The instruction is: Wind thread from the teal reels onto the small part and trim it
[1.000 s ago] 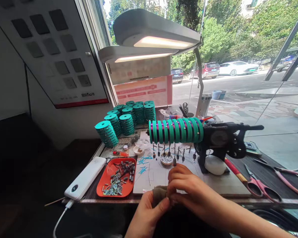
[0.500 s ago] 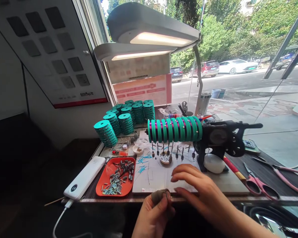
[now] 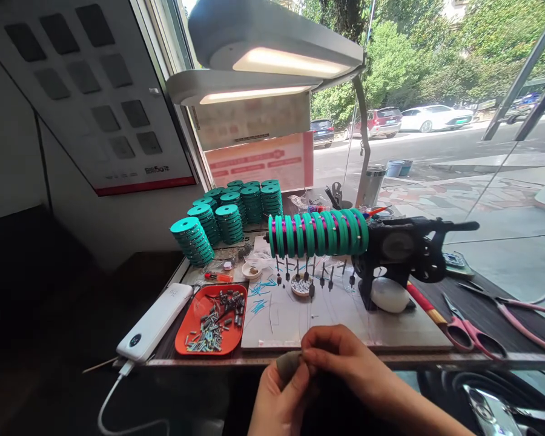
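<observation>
My left hand (image 3: pixel 277 399) is closed round a small brown-grey lump (image 3: pixel 287 364) just below the table's front edge. My right hand (image 3: pixel 345 366) is curled beside it, its fingertips pinched together at the lump; what they pinch is too small to name. Beyond the hands lies a white work mat (image 3: pixel 345 318). Above the mat a row of teal spools (image 3: pixel 318 233) sits on a black hand-crank winder (image 3: pixel 404 251), with several small dark weights hanging from thin lines beneath the spools.
An orange tray (image 3: pixel 209 324) of small tubes and a white power bank (image 3: pixel 154 324) lie at the left. Stacks of teal spools (image 3: pixel 227 218) stand behind. A small dish of beads (image 3: pixel 302 286), pink scissors (image 3: pixel 470 336), pink pliers (image 3: pixel 518 315) and a desk lamp (image 3: pixel 272 54) are also present.
My right hand has drawn back from the mat to the lump in my left hand and closed its fingertips there. Both hands sit lower in view.
</observation>
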Motion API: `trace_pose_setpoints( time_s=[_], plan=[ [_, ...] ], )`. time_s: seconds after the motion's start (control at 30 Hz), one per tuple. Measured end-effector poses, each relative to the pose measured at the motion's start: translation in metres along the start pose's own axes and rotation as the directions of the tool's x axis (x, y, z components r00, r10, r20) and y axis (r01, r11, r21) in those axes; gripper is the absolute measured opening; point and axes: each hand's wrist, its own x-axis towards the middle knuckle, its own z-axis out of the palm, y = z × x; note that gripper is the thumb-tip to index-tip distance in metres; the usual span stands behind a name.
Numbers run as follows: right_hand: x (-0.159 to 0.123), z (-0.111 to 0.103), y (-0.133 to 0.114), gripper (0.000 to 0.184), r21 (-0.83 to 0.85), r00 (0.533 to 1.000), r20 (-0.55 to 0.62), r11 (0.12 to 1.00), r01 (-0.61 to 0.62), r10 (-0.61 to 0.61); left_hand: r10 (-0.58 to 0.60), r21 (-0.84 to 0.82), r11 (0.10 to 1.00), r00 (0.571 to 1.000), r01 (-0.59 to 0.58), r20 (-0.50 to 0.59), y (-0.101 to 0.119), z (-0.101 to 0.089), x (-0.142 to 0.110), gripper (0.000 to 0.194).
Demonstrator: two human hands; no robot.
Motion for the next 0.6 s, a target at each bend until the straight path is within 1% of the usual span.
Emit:
trace_pose_setpoints(
  time_s=[0.1,0.27,0.4,0.6],
  plan=[
    [-0.0007,-0.0009,0.002,0.026,0.074,0.999,0.022,0.997,-0.036,0.034,-0.011,-0.002,1.0,0.999,0.011,0.034,0.0014,0.0001,-0.0023,0.017],
    [-0.0006,-0.0019,0.0023,0.026,0.073,0.998,0.055,0.997,-0.015,0.011,-0.01,-0.007,1.0,0.999,0.011,0.049,0.0005,-0.0013,-0.0035,0.017],
    [0.0015,-0.0042,0.0053,0.027,0.08,0.996,0.09,0.997,-0.015,0.008,-0.002,-0.005,1.0,0.999,0.003,0.04,-0.0022,-0.0029,-0.0031,0.016],
    [0.0014,-0.0068,0.0058,0.027,0.089,0.993,0.117,0.996,-0.018,0.007,-0.011,0.016,1.0,1.0,0.011,0.027,-0.0008,0.0018,-0.006,0.017]
  ],
)
